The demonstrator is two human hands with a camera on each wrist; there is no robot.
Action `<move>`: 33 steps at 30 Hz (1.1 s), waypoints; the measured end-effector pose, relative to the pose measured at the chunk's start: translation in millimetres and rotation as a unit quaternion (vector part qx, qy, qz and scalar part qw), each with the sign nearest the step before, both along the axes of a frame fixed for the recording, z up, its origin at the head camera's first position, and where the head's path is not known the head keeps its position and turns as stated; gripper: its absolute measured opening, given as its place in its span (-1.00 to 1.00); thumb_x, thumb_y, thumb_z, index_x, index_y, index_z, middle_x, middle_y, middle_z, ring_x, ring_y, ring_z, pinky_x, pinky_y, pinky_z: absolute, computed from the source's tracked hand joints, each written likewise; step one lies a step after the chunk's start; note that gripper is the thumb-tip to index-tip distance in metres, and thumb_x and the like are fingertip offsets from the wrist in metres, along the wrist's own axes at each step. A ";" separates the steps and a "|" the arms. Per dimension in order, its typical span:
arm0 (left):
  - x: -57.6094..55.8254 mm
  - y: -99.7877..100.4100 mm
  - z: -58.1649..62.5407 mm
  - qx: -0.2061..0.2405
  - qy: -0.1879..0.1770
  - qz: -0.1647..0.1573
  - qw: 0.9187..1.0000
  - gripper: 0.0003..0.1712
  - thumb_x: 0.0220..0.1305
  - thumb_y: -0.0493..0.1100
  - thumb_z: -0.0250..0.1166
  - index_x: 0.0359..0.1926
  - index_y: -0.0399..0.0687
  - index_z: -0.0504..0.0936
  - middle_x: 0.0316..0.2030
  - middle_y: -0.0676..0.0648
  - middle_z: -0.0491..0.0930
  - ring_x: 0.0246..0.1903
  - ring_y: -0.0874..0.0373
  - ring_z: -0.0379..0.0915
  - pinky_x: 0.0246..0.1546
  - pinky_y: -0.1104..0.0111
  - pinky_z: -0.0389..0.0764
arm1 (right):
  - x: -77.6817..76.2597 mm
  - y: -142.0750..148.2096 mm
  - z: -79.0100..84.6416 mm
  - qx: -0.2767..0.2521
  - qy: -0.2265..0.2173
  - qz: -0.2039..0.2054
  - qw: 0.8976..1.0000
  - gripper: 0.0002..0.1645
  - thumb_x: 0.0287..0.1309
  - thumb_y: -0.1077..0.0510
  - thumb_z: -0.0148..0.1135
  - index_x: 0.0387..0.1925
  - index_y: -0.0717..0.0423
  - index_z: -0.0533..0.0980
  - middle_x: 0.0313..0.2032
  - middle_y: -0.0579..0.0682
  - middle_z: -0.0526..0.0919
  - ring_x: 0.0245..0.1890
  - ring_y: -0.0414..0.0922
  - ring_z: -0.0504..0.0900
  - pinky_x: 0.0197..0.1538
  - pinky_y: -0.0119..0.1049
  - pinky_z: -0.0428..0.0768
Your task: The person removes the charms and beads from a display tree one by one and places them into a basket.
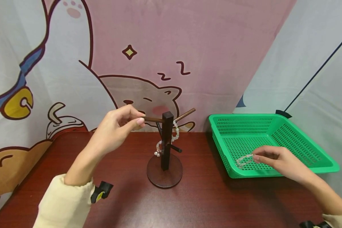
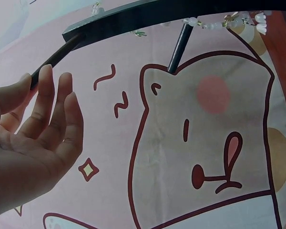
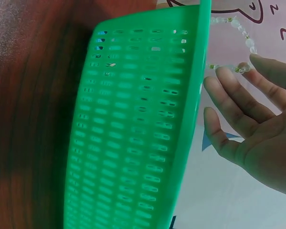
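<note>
My left hand (image 1: 114,128) pinches the end of an upper peg (image 1: 154,119) on a dark wooden stand (image 1: 167,142) with a round base. From the stand's pegs hang clear beaded bracelets (image 1: 175,133), partly hidden behind the post; one has small white flower-like charms (image 2: 260,23) in the left wrist view. To the right, my right hand (image 1: 282,161) pinches another clear beaded bracelet (image 1: 240,161) between thumb and forefinger, over the near side of a green plastic basket (image 1: 273,172). In the right wrist view, its beads (image 3: 249,43) show pale with small yellow-green ones among them.
The stand and basket are on a reddish-brown table (image 1: 125,202). Lower pegs (image 1: 176,148) stick out of the post on other sides. A cloth backdrop (image 1: 216,57) with cartoon animals hangs behind the table's far edge.
</note>
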State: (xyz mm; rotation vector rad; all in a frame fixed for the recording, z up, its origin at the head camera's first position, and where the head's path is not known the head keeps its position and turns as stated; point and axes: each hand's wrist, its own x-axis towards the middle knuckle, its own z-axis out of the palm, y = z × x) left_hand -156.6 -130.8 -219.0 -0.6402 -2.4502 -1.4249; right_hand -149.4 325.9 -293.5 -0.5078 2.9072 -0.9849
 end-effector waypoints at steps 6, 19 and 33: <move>0.5 -0.8 -0.9 0.001 0.002 0.000 1.000 -0.91 0.22 -0.28 0.20 -0.27 -0.23 0.57 -0.39 -0.08 0.64 -0.36 0.17 0.56 -0.34 0.34 0.48 | -1.2 -1.2 0.7 0.003 0.007 0.012 1.000 -0.77 0.23 0.08 0.12 -0.12 0.03 0.54 -0.31 -0.13 0.66 -0.29 -0.25 0.62 -0.29 -0.37 0.51; 0.2 -1.5 -0.7 0.005 -0.004 -0.003 1.000 -0.90 0.22 -0.28 0.20 -0.26 -0.23 0.57 -0.40 -0.07 0.65 -0.36 0.18 0.57 -0.29 0.27 0.51 | -10.1 -25.1 15.6 0.001 0.029 0.049 0.998 -0.76 0.17 0.14 0.19 -0.10 0.04 0.51 -0.32 -0.15 0.64 -0.33 -0.26 0.61 -0.32 -0.35 0.52; 0.0 -0.5 0.9 0.003 -0.009 -0.002 1.000 -0.90 0.23 -0.27 0.20 -0.26 -0.23 0.57 -0.38 -0.09 0.65 -0.35 0.18 0.58 -0.29 0.30 0.49 | -21.9 -69.8 28.9 -0.010 0.013 0.102 0.995 -0.75 0.16 0.09 0.20 -0.12 0.04 0.52 -0.31 -0.09 0.62 -0.30 -0.22 0.59 -0.26 -0.32 0.52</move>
